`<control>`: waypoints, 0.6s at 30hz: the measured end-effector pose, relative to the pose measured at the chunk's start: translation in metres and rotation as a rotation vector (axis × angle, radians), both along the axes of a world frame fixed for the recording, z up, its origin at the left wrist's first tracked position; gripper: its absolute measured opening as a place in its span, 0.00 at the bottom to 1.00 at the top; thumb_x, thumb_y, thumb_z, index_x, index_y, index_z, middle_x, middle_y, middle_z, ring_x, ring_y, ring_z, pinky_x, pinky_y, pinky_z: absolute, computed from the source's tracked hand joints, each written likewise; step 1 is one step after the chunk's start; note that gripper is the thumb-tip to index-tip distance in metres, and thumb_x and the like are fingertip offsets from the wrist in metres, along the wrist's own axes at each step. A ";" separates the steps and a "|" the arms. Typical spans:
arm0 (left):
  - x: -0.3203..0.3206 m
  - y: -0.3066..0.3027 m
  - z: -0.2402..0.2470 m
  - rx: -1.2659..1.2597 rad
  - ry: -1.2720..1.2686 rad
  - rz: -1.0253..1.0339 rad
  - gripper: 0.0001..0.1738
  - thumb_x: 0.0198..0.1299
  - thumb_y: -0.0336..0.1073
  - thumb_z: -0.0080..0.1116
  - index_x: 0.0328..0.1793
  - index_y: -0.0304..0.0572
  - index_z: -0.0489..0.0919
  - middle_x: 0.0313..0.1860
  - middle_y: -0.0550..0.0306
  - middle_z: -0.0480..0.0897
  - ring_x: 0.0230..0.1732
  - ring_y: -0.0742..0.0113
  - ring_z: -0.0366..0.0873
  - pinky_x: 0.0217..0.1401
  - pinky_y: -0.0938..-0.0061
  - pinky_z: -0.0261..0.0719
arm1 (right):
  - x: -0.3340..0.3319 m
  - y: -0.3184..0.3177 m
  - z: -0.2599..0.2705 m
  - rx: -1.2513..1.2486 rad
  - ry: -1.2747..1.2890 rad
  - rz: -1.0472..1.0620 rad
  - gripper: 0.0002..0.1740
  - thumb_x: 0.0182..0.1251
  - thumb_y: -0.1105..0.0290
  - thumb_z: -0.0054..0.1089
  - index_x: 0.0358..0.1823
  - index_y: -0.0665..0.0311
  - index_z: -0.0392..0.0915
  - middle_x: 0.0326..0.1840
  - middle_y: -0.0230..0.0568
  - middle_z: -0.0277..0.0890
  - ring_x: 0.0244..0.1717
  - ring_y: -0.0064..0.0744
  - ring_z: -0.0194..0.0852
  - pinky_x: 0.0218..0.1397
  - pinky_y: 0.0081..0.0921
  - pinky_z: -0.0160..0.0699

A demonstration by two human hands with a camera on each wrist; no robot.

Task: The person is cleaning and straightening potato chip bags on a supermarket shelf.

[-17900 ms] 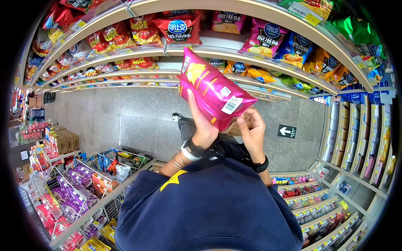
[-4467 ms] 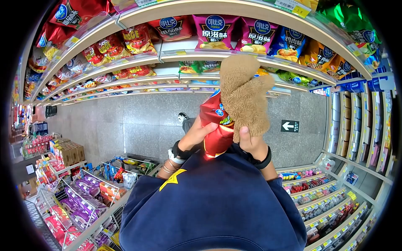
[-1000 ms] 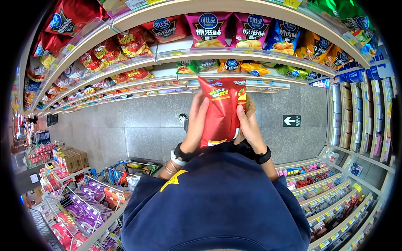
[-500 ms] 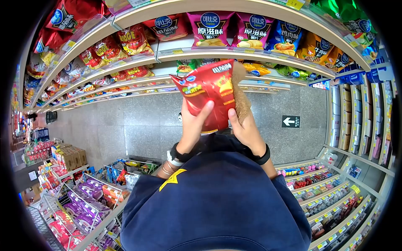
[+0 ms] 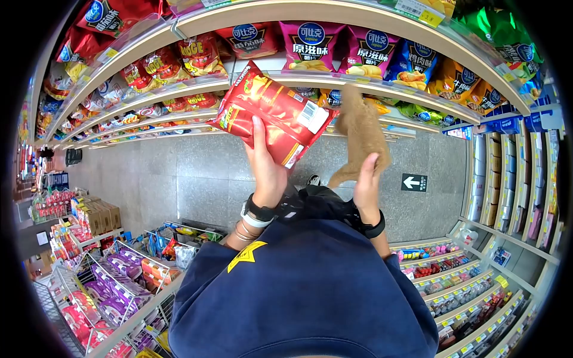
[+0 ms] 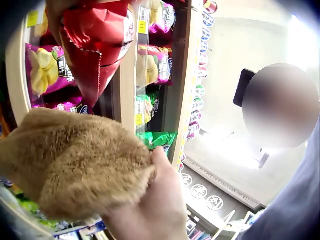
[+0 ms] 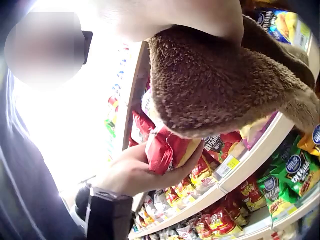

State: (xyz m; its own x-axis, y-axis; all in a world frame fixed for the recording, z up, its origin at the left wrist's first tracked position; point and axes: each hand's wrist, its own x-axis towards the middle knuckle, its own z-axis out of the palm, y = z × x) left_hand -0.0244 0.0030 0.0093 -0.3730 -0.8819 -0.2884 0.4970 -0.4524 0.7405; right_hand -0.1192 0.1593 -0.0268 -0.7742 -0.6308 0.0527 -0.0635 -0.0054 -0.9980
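Observation:
My left hand (image 5: 268, 173) holds a red chip bag (image 5: 271, 114), thumb across its back, where a white barcode label shows; the bag tilts in front of the shelf. To its right, my right hand (image 5: 366, 188) grips a brown plush item (image 5: 362, 134) by its lower part, the fingers mostly hidden behind it. In the left wrist view the red bag (image 6: 97, 45) hangs above the furry brown item (image 6: 80, 165). The right wrist view has the plush (image 7: 210, 85) over the left hand (image 7: 135, 170) and red bag (image 7: 167, 152).
Shelves ahead hold pink bags (image 5: 310, 48), a blue bag (image 5: 413, 62) and red bags (image 5: 248, 39). Wire baskets with purple packs (image 5: 107, 286) stand at the lower left. Small-goods shelves (image 5: 459, 280) are at the lower right, and an exit sign (image 5: 413, 182) marks the floor.
The red bag has moved left, away from the brown plush item, and turned so its barcode side shows. My right hand has shifted right with the plush, and the hands are farther apart.

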 end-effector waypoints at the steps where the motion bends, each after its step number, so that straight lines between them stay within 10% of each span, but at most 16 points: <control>1: -0.001 0.002 0.002 0.018 0.002 0.004 0.33 0.65 0.53 0.58 0.68 0.42 0.63 0.60 0.53 0.74 0.58 0.63 0.76 0.59 0.65 0.77 | 0.001 -0.004 0.001 0.034 0.131 0.025 0.31 0.76 0.52 0.38 0.65 0.72 0.62 0.67 0.54 0.63 0.68 0.49 0.59 0.72 0.39 0.54; 5: -0.004 0.003 0.002 0.101 0.048 -0.026 0.33 0.65 0.55 0.56 0.67 0.41 0.63 0.60 0.52 0.75 0.59 0.61 0.76 0.62 0.63 0.75 | 0.005 -0.022 0.008 0.116 0.647 0.079 0.19 0.66 0.64 0.55 0.51 0.70 0.78 0.53 0.58 0.76 0.58 0.63 0.67 0.66 0.50 0.61; 8: -0.002 0.003 0.009 0.197 0.093 -0.110 0.34 0.65 0.56 0.54 0.67 0.40 0.64 0.61 0.52 0.75 0.59 0.59 0.76 0.63 0.61 0.74 | 0.010 -0.022 0.005 0.115 0.769 0.137 0.21 0.70 0.62 0.50 0.50 0.76 0.76 0.54 0.63 0.74 0.59 0.68 0.65 0.66 0.50 0.60; 18: -0.002 0.003 -0.009 0.212 0.117 -0.136 0.31 0.67 0.57 0.52 0.66 0.44 0.66 0.60 0.55 0.76 0.59 0.61 0.76 0.63 0.62 0.73 | 0.011 -0.018 -0.007 0.078 0.614 0.050 0.22 0.72 0.60 0.48 0.49 0.78 0.76 0.53 0.64 0.74 0.58 0.65 0.67 0.66 0.48 0.60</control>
State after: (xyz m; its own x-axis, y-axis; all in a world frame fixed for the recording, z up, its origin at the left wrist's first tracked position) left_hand -0.0268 0.0062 0.0001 -0.5255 -0.7460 -0.4091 0.4979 -0.6596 0.5631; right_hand -0.1085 0.1408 -0.0341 -0.5867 -0.6854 0.4313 -0.6276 0.0482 -0.7771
